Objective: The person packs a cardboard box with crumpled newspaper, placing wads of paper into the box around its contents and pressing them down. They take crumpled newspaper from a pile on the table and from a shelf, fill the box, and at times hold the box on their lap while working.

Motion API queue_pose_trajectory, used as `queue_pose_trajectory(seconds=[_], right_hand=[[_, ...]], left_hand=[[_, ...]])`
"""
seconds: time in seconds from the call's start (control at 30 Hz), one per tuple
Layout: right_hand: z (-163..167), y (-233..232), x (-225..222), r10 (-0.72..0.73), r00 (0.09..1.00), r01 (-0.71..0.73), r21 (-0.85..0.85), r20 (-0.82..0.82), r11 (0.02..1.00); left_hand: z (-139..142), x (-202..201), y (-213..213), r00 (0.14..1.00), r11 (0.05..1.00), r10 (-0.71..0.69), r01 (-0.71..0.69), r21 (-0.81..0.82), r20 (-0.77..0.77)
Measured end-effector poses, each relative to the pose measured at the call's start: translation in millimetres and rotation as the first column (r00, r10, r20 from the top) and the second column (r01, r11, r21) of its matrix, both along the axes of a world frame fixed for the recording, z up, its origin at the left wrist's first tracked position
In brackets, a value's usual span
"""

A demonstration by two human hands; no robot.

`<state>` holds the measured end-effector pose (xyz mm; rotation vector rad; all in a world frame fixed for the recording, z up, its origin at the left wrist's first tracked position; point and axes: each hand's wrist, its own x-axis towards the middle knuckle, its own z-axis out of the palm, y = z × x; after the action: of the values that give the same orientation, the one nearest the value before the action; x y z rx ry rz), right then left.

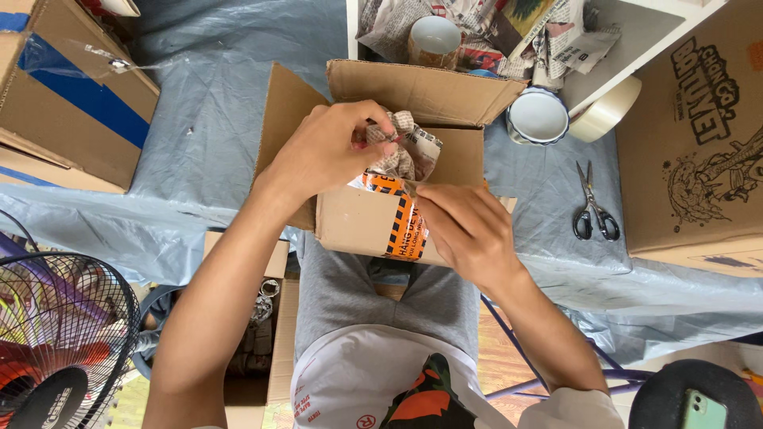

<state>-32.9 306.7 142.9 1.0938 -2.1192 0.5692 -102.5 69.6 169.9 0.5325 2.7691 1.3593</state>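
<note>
Hands work at an open brown cardboard box (373, 218) at centre: left hand (330, 151) pinches crumpled newspaper wadding (405, 147) inside, right hand (465, 226) presses flat on its orange-striped tape (405, 226); steel scissors (592, 206) lie at three o'clock

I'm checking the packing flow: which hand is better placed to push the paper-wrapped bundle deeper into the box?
Left hand: its fingers already grip the newspaper-wrapped bundle above the open cardboard box. The right hand rests on the box's front wall.
</note>
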Motion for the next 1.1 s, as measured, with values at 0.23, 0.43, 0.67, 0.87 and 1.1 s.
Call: queue_pose_trajectory(seconds=[0.23,0.43,0.67,0.87,1.1], right_hand=[[-3.6,-5.7,2.7,0.097,0.984,-0.095,0.019,-0.151,0.995],[-9.6,-6.9,1.0,0.163,0.945,-0.172,-0.008,-0.284,0.985],[-18.6,-2.4,0.3,0.231,0.927,-0.245,-0.011,-0.296,0.969],[-24.6,1.2,1.5,0.231,0.924,-0.248,-0.015,-0.303,0.969],[-20.7,6.3,6.0,0.264,0.923,-0.276,-0.005,-0.279,0.961]], left_hand=[[1.1,-11.4,-0.8,0.999,0.991,0.008,-0.015,0.130,0.048],[-2.4,-11.5,-7.7,0.990,0.989,0.026,-0.046,0.143,0.141],[-1.0,-16.0,-13.0,0.982,0.945,-0.099,0.042,0.325,0.161],[-0.4,-19.2,-15.5,0.953,0.953,-0.048,-0.046,0.300,0.300],[-2.4,-19.7,-16.4,0.992,0.950,-0.011,-0.029,0.311,0.124]])
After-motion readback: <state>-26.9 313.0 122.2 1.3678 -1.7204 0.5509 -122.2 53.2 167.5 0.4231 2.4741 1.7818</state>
